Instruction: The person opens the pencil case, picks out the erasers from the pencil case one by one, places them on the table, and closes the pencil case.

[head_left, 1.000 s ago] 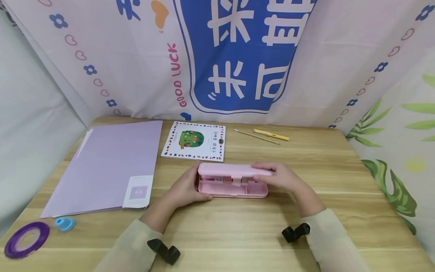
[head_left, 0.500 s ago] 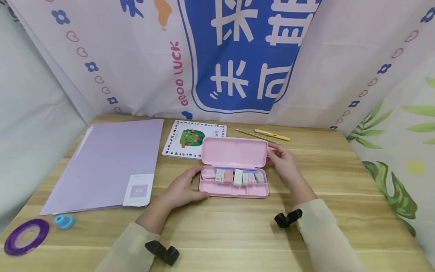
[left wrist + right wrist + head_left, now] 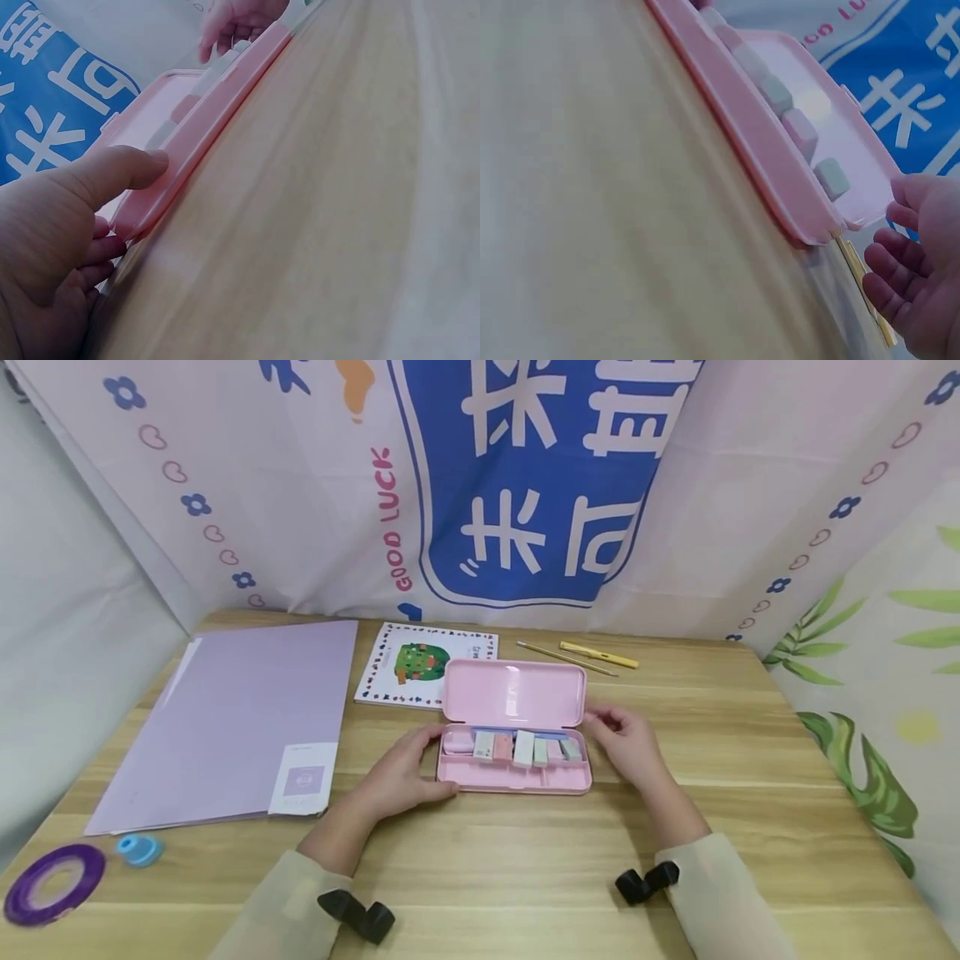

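Observation:
A pink pencil case (image 3: 491, 775) lies on the table with its lid (image 3: 480, 693) swung up and back. Inside, several block-shaped erasers (image 3: 523, 749) in white, pink and grey-green stand in a row, and a blue strip runs behind them. My left hand (image 3: 401, 781) grips the case's left end, thumb at the front wall (image 3: 161, 169) and fingers around the side. Beside the right end is my right hand (image 3: 630, 747), fingers loosely curled and holding nothing. Its fingertips are close to the lid's corner; whether they touch it I cannot tell.
Behind the case lie a booklet (image 3: 405, 664) partly covered by the lid, a thin pencil-like stick (image 3: 566, 658) and a yellow pen (image 3: 600, 655). Left are a large lilac folder (image 3: 240, 727), a light blue cap-like piece (image 3: 139, 850) and a purple ring (image 3: 88, 872).
The pencil case's lid has swung from nearly closed to fully raised, lifted by the right hand. That hand has since come down a little from the lid's edge. The left hand stays at the left end.

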Tool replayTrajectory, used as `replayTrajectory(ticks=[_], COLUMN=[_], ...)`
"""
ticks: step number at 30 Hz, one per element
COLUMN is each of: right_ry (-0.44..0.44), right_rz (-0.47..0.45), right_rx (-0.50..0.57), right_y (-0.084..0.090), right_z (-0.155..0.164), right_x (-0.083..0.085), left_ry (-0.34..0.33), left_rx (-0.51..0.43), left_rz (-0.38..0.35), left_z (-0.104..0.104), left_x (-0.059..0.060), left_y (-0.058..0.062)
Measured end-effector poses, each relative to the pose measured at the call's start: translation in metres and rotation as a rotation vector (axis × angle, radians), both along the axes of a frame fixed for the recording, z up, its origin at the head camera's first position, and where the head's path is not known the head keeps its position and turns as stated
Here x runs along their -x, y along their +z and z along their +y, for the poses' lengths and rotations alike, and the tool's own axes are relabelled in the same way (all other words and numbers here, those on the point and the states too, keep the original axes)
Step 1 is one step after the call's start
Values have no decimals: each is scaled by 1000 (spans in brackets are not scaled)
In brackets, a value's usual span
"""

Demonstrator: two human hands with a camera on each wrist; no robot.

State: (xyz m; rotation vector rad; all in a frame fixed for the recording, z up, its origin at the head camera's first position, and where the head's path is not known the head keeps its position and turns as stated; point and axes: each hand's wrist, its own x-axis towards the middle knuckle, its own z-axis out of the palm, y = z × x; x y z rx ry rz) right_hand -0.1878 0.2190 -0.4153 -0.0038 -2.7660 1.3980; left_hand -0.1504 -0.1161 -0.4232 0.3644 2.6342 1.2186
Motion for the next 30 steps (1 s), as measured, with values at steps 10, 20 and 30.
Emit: replayTrajectory(ticks=[10, 20, 30], right_ry=[69, 26, -86], right_rz=[40, 36, 26], right_rx=[-224, -267, -165], right_y=[-2, -5, 6], right_z=[-10, -17, -1], right_x=[-38, -40, -44], left_ry=[-11, -23, -28], left_rx=[-3, -4, 3], left_rz=[8, 15, 21], left_z=[-1, 0, 0], left_x=[0, 1, 2], left_y=[1, 1, 1])
